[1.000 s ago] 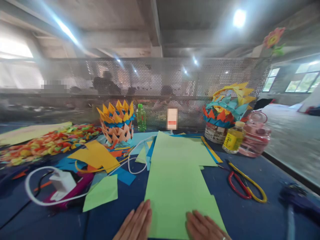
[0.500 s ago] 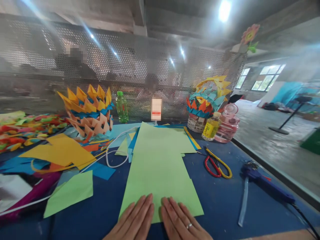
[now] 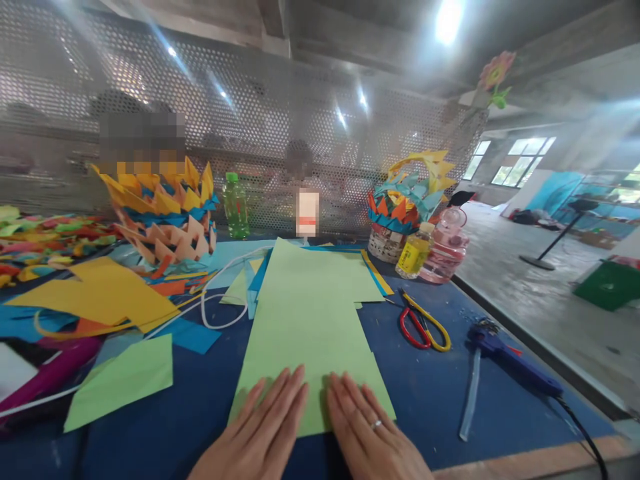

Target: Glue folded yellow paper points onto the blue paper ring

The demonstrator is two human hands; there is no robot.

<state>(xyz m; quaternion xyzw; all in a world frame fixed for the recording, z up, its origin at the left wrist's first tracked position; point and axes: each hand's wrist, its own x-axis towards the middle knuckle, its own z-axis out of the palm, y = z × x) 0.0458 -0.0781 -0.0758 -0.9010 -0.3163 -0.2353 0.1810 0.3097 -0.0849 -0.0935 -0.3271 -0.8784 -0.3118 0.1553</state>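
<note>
A long sheet of light green paper lies on the blue tabletop in front of me, overlapping more green and blue sheets at its far end. My left hand rests flat on its near left part, fingers stretched out. On the near right part lies my right hand, also flat, with a ring on one finger. Both hands are open and hold nothing. A strip of green paper shows between them.
At right lie red-and-yellow-handled scissors and a blue glue gun with a glue stick. Folded-paper baskets, a green bottle and a pink bottle stand at the back. Cut paper and a white cable are at left.
The view has shifted slightly, so the table things sit a little further left. My hands have moved a little further up the green sheet and slightly apart, still flat on it.
</note>
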